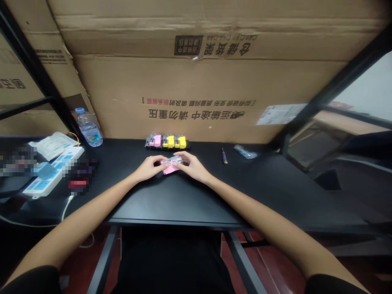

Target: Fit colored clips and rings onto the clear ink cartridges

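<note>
A small pink and clear plastic piece is held between both hands, just above the black table near its middle. My left hand grips its left side, and my right hand closes on its right side. The thumbs meet near the top of the piece. Behind the hands stands a row of similar pieces on a dark base: a pink one at the left and two yellow ones beside it. Fine details of the held piece are too small to make out.
On the right of the black table lie a small screwdriver and a clear plastic packet. At the left are a water bottle, a white power strip, a white packet and cables. Cardboard stands behind.
</note>
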{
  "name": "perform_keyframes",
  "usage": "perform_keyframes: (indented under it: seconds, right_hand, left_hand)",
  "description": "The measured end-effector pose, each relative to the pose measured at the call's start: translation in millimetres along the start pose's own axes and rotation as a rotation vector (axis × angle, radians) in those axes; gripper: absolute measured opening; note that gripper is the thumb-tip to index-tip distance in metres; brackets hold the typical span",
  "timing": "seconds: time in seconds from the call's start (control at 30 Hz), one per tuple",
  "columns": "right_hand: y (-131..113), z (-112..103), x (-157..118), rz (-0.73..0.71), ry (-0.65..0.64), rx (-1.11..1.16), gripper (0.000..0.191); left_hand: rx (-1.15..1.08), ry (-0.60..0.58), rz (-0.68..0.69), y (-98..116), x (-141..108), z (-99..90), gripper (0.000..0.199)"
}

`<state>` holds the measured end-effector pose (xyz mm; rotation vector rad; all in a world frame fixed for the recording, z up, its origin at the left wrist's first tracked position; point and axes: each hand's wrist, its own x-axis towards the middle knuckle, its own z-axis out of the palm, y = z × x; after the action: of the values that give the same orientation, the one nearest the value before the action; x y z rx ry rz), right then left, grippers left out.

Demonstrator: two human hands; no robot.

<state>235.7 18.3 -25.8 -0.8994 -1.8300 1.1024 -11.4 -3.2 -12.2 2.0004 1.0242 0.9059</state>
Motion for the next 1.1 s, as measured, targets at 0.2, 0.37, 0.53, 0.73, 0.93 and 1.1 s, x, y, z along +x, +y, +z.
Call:
perform_keyframes:
  seconds: [0.2,0.37,0.53,0.73,0.93,1.1]
  right_hand:
    - [-7,4,-1,0.136,0.094,0.208,0.046]
    - [-9,8,-3,0.220,0.065,0.303,0.048]
    - [-9,8,-4,0.245,0.024,0.328,0.052]
    - [-14,8,-6,0.208,0.013,0.343,0.052]
    - [-17,9,-5,0.206,0.083,0.371,0.053]
    - [-14,7,-3,0.215,0.148,0.420,0.054]
  left_hand:
    - [0.013,0.053,0.018,9,-4,1.1,0.048]
    - [0.137,0.048,0.114,14,-5,0.2,0.059]
    - [0.166,0.076,0.184,15,-5,1.0,0.052]
    - [0.170,0.084,0.196,16,-4,1.4,0.052]
    - [0.147,0.108,0.166,15,-4,3.1,0.057]
    - [0.065,0.098,0.144,15,-4,2.8,0.054]
